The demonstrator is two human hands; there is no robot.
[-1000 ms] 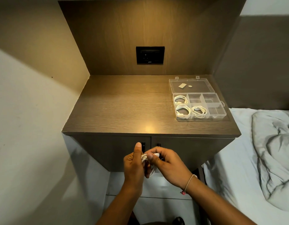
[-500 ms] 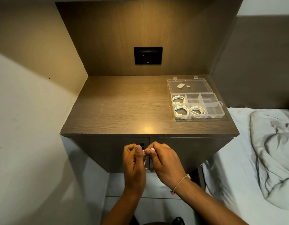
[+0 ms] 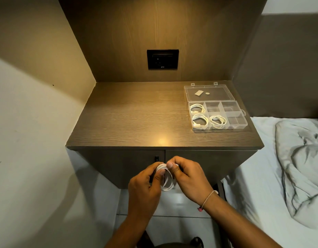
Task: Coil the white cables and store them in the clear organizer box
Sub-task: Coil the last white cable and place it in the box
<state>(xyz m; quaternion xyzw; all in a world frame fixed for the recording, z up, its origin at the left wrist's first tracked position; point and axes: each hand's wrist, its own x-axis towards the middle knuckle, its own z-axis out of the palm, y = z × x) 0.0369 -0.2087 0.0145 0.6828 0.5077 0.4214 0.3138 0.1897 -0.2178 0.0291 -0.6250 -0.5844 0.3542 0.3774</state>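
Observation:
A white cable (image 3: pixel 168 181) wound into a loop hangs between my two hands, in front of the cabinet and below its top edge. My left hand (image 3: pixel 145 187) pinches the loop's left side and my right hand (image 3: pixel 188 178) pinches its top. The clear organizer box (image 3: pixel 242 120) lies open at the right rear of the wooden top, lid folded back. Three coiled white cables lie in its left and middle compartments: one (image 3: pixel 197 108) at the back left, one (image 3: pixel 200 120) at the front left, one (image 3: pixel 218 120) in the front middle. The right compartments hold nothing.
The wooden cabinet top (image 3: pixel 136 119) is walled on the left and at the back, where a black socket plate (image 3: pixel 162 59) sits. A bed with a crumpled grey blanket (image 3: pixel 301 167) stands close on the right. Two small bits lie on the box lid (image 3: pixel 208 93).
The bunched cable has been spread into a wider round loop hanging between the hands. Both hands stayed in front of the cabinet doors; the box is unchanged.

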